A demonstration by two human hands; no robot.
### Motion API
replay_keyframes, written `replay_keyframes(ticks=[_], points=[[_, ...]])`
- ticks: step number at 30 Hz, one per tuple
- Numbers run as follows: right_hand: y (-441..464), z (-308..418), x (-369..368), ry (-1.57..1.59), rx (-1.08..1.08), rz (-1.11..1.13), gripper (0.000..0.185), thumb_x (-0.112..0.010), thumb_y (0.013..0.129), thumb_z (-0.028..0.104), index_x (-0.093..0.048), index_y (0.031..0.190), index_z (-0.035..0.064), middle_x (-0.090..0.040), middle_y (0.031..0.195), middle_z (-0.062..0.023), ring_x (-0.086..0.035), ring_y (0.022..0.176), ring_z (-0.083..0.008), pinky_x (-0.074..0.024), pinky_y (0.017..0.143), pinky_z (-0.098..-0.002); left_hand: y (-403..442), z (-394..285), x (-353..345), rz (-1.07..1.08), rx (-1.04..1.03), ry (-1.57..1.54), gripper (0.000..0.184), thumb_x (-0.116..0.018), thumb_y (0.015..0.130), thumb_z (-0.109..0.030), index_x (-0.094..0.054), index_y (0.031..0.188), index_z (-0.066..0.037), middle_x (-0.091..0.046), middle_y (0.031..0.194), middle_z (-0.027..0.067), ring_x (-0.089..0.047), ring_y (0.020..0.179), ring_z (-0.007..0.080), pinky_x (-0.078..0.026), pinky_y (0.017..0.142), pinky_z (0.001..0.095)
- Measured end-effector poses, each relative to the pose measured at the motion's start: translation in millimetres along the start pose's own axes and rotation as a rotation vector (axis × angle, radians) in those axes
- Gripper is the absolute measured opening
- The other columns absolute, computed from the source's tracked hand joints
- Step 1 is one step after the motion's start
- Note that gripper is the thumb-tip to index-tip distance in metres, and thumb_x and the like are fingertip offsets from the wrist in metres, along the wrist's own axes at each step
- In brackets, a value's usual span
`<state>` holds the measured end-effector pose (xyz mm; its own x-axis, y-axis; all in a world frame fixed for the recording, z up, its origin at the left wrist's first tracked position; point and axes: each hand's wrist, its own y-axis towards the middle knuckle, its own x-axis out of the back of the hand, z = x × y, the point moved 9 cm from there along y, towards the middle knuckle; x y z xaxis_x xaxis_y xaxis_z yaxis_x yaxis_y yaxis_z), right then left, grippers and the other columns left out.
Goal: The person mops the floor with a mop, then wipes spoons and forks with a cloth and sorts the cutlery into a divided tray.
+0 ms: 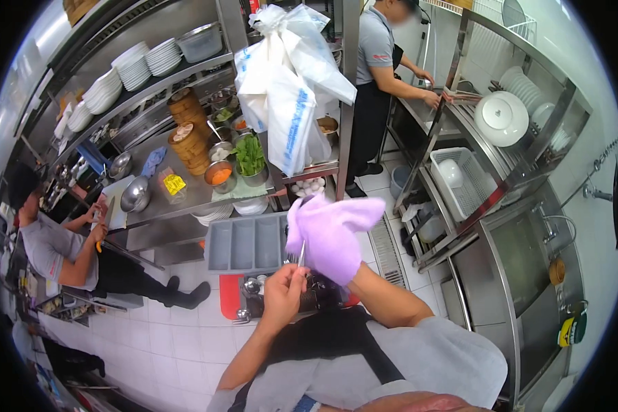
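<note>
My left hand (283,294) is closed, pinching a thin metal piece of cutlery (301,255) that points up towards the cloth; its exact kind is hard to make out. A light purple cloth (333,237) drapes over my right hand, hiding the fingers, and only the wrist (364,280) shows below it. The cloth touches or nearly touches the cutlery's upper end. Just beyond my left hand sits a grey cutlery tray (244,245) with long compartments. Beneath my hands, shiny metal utensils (253,287) lie by a red tray (231,296), partly hidden by my arms.
White plastic bags (288,89) hang ahead. A counter at left holds bamboo steamers (189,147), a metal bowl (136,194) and greens (249,154). One co-worker (65,244) handles an orange-handled tool there; another (378,75) works at the back. A plate rack (487,137) and sink (522,261) stand right.
</note>
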<state>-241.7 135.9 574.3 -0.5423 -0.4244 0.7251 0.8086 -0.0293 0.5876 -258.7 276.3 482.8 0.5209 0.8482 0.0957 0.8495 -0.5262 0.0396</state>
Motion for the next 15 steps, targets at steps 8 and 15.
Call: replay_keyframes(ticks=[8, 15], points=[[1.5, -17.9, 20.5, 0.610, -0.094, -0.066, 0.022, -0.073, 0.070, 0.017, -0.064, 0.087, 0.0070, -0.061, 0.078, -0.0040, -0.066, 0.074, -0.0177, -0.0502, 0.058, -0.0315, -4.8, -22.1, 2.8, 0.071, 0.034, -0.019, 0.024, -0.059, 0.107, -0.018, -0.071, 0.104, 0.002, -0.058, 0.070, -0.0034, -0.046, 0.062, 0.0024, -0.034, 0.056, 0.0205], [-6.2, -10.9, 8.5, 0.492, -0.227, -0.089, 0.019, -0.071, 0.071, 0.012, -0.063, 0.088, 0.0062, -0.062, 0.081, -0.0044, -0.064, 0.074, -0.0151, -0.0505, 0.060, -0.0311, -6.0, -11.1, 10.3, 0.066, 0.001, 0.094, 0.026, -0.059, 0.108, -0.021, -0.071, 0.104, 0.002, -0.059, 0.070, -0.0034, -0.046, 0.062, 0.0020, -0.034, 0.055, 0.0208]])
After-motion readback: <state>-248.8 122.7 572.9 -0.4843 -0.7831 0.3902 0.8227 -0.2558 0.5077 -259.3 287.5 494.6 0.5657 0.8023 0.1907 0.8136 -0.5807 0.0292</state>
